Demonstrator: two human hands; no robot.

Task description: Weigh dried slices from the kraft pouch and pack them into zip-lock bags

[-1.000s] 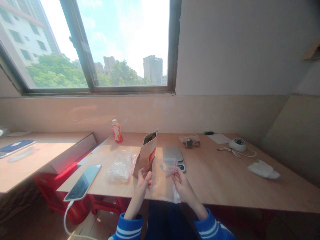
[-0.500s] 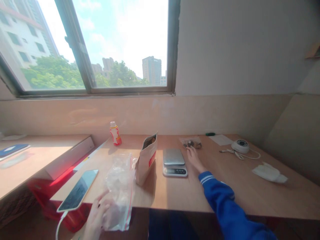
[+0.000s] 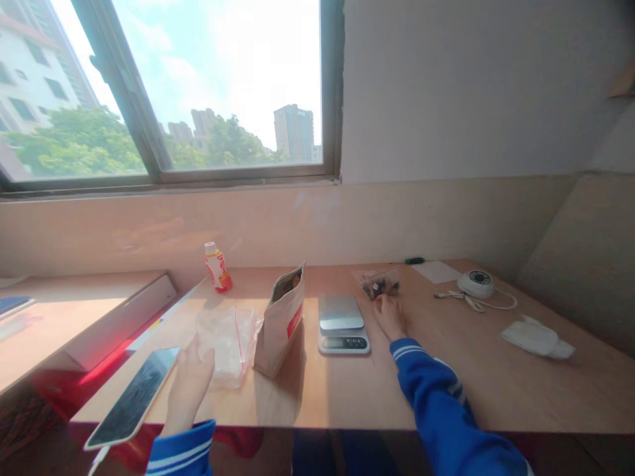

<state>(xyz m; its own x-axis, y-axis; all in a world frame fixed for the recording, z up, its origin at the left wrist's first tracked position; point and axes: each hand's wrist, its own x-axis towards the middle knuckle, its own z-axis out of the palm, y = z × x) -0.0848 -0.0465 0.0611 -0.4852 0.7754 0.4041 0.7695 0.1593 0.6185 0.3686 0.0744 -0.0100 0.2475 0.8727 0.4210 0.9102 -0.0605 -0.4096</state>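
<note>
Plastic bags (image 3: pixel 229 352) lie by the empty, spread left hand (image 3: pixel 191 375); right hand (image 3: pixel 390 316) meets pouch (image 3: pixel 380 287), grip unclear.

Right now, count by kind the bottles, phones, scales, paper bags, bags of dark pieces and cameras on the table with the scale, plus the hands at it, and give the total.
Bottle: 1
Phone: 1
Scale: 1
Paper bag: 1
Bag of dark pieces: 1
Camera: 1
Left hand plus right hand: 2
Total: 8

Below a bright window (image 3: pixel 238 79) stand tables (image 3: pixel 526 396) and, probably, red stools (image 3: pixel 54 393).
</note>
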